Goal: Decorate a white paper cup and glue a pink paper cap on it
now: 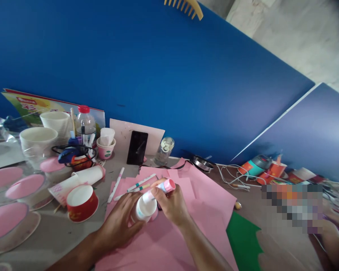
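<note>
- White cup [146, 212]: above the middle of the pink paper [206, 218], its top end pale; whether mouth or base faces up cannot be told.
- Left hand [126, 211]: half curled, fingers and thumb around the cup; they cover part of its side.
- Right hand [173, 205]: fingers closed round a pink-and-white tube [170, 184], held aslant with its lower end at the cup's top; exact contact unclear.
- Other containers: a pink cup [105, 152] with a white cup inside it; a clear bottle [85, 122] with a red cap; a clear jar [164, 152]; a red bowl [86, 210] on the table [101, 226].
- Surroundings: a dark phone [137, 147] leaning against a pale board [154, 135]; pens [116, 184] beyond the hands, partly hidden by them; green paper [241, 239] at the right edge of the pink; white cables [228, 177] farther right; a blue partition [158, 67] behind.
- Counts: two white cup stacks [56, 126]; four pink-topped bowls [25, 187] at left; one phone; one jar; one bottle; at least three pens.
</note>
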`<control>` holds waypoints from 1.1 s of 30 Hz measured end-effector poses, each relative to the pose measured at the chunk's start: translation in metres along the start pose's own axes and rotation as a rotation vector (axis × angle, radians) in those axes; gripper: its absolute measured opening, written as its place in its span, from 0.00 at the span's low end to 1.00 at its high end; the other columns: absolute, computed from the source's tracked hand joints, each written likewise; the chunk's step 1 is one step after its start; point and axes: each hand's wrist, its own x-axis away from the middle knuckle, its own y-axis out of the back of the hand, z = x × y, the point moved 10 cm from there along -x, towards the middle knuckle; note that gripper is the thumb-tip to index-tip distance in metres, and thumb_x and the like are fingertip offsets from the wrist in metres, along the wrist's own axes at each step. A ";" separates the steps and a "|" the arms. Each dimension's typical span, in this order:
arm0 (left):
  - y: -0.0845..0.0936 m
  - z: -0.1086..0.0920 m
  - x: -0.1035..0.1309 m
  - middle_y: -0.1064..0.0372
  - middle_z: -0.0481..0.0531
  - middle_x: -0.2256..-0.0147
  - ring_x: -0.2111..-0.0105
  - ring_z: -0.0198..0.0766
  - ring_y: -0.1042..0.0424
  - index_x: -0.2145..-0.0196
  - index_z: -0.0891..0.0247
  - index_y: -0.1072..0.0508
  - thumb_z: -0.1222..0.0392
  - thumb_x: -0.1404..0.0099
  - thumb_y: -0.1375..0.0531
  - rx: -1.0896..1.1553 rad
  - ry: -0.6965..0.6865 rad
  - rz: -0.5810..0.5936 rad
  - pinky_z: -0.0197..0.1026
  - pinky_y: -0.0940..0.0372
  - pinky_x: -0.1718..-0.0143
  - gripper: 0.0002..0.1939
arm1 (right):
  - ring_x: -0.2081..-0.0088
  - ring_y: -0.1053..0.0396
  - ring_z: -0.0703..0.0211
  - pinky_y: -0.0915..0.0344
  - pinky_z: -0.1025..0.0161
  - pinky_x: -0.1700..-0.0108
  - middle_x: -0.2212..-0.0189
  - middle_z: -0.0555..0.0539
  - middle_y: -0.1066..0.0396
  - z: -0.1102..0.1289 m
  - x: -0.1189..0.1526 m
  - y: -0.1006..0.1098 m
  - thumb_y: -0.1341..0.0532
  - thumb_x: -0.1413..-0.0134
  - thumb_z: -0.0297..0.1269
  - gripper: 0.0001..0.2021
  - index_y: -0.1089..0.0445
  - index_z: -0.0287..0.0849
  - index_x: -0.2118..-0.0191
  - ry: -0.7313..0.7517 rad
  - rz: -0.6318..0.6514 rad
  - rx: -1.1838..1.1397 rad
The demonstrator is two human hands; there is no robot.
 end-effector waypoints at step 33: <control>0.030 -0.011 -0.002 0.35 0.62 0.52 0.51 0.52 0.32 0.46 0.60 0.41 0.68 0.39 0.41 -0.088 -0.074 -0.298 0.57 0.33 0.50 0.25 | 0.80 0.30 0.58 0.38 0.68 0.78 0.86 0.51 0.32 0.001 -0.005 0.014 0.42 0.42 0.44 0.14 0.27 0.41 0.71 0.013 -0.052 0.239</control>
